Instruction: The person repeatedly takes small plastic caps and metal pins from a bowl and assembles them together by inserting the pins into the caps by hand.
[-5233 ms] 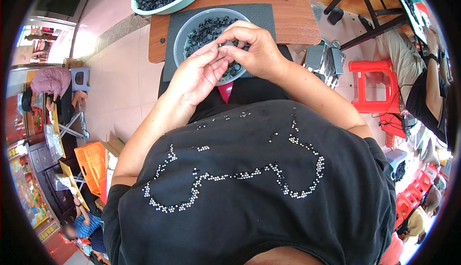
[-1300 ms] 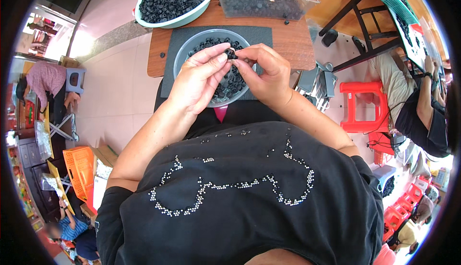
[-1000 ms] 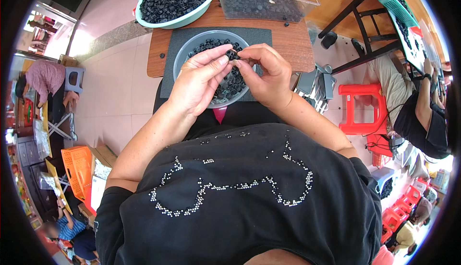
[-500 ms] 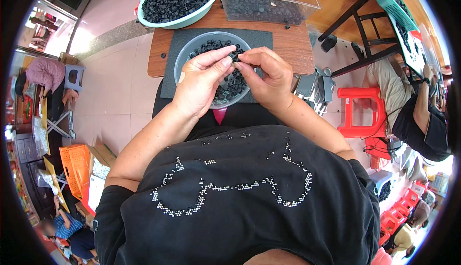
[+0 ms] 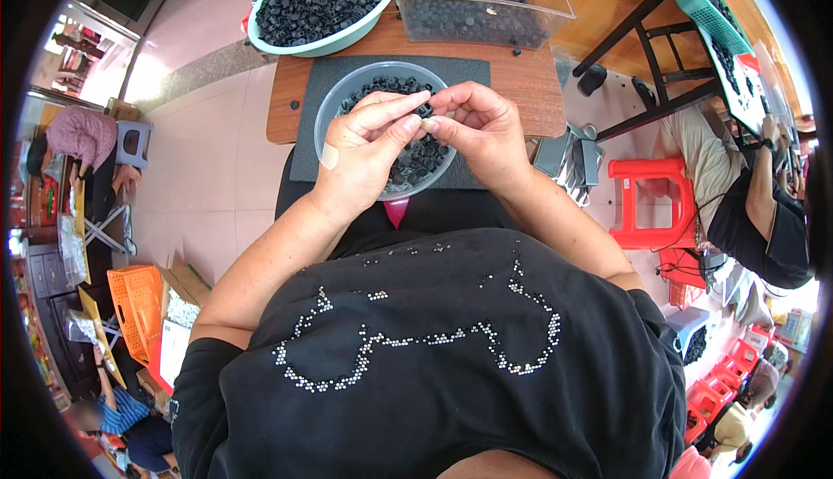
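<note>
Bright, diffuse light leaves only soft shadows on the fairly sharp left hand [image 5: 357, 151] and right hand [image 5: 480, 132], bleaches the doorway [image 5: 106, 67] white, lays a pale sheen on the floor tiles [image 5: 204, 154] and glints off the rhinestones [image 5: 321, 384], while red stools [image 5: 742, 357] bend and soften toward the black, vignetted edge.

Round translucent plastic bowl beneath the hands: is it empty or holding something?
Holding something: small black parts show inside the round translucent plastic bowl. Partly hidden, its exact fill: cannot tell.
</note>
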Demonstrator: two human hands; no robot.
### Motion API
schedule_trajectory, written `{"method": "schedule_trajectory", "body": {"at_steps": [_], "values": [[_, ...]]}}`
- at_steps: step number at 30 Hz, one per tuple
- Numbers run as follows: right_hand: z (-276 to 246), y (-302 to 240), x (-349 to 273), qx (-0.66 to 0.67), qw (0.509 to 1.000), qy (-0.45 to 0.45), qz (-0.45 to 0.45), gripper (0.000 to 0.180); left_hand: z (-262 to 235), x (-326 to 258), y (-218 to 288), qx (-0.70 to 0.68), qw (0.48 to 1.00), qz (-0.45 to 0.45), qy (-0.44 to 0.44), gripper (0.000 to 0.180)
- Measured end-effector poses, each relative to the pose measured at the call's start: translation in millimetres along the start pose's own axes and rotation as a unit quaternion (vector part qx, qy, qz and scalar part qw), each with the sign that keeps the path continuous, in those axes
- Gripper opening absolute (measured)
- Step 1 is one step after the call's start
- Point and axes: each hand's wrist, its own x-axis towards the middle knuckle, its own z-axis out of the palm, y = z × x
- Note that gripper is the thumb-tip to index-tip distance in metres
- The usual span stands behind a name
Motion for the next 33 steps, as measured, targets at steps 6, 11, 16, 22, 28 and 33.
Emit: {"method": "schedule_trajectory", "body": {"at_steps": [6,11,16,22,28,33], "values": [[-1.4,3.9,0.5,-0.004,1.000,-0.010,0.004,0.022,-0.5,-0.5,2.1,-0.072,0.996,-0.048,0.004,0.024],[-3.6,2.7,1.9,0.044,0.998,-0.043,0.011,0.025,-0.1,-1.2,2.4,-0.027,0.999,-0.038,0.000,0.025],[-4.8,6.3,2.7,0.078,0.995,-0.041,0.055,0.021,-2.9,-1.5,-4.0,0.031,0.999,0.018,-0.013,0.028],[-5.3,3.9,4.0,0.099,0.990,-0.038,0.097,0.018,-1.5,-0.8,-1.8,0.069,0.997,0.044,-0.014,0.029],[-6.9,0.2,3.5,0.109,0.988,-0.042,0.098,0.015,-0.3,0.3,-2.3,0.122,0.990,0.072,-0.019,0.030],[-1.0,-1.7,2.1,0.075,0.994,-0.047,0.064,0.011,-2.2,-0.7,-4.0,0.158,0.985,0.074,-0.004,0.028]]}}
